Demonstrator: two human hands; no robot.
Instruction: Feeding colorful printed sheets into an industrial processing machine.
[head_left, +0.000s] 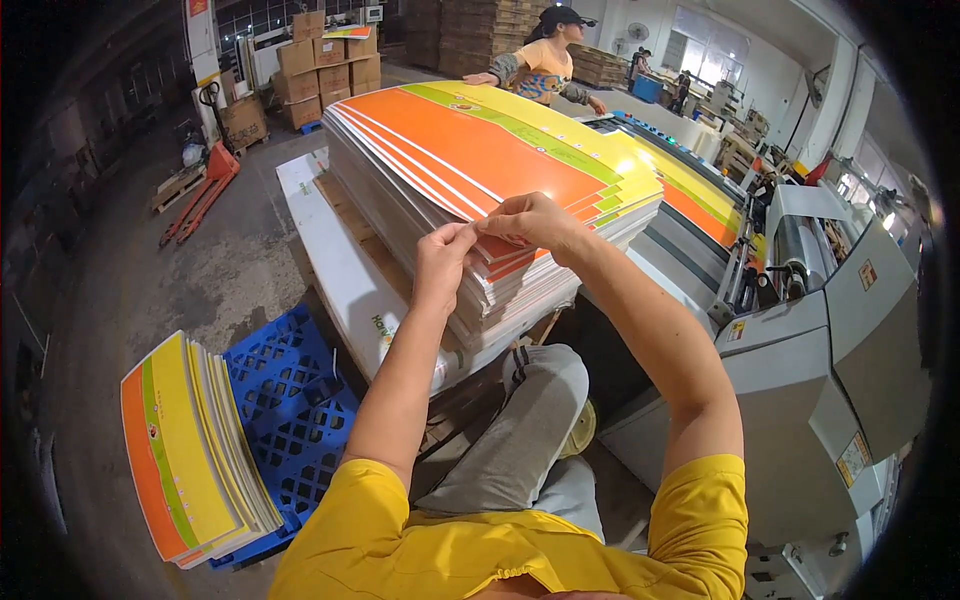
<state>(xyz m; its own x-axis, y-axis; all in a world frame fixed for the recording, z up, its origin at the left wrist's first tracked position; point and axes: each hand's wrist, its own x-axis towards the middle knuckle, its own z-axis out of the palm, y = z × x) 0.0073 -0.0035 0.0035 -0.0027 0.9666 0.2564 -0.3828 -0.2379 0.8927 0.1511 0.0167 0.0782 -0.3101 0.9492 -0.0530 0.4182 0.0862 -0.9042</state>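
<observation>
A tall stack of printed sheets [470,140], orange with green and yellow bands, stands in front of me, its top sheets fanned out in steps. My left hand [442,262] is closed in a pinch at the stack's near corner. Right beside it, my right hand [528,222] also pinches the corner of the top sheets, thumb and fingertips pressed together. The two hands nearly touch at the fingertips. How many sheets lie between the fingers is hidden.
A smaller pile of similar sheets [185,450] lies on a blue plastic pallet [290,390] at lower left. A grey machine [800,360] stands close on my right. Beyond the stack is a co-worker [545,65]. Farther left are a red pallet jack [208,190] and cardboard boxes [325,75].
</observation>
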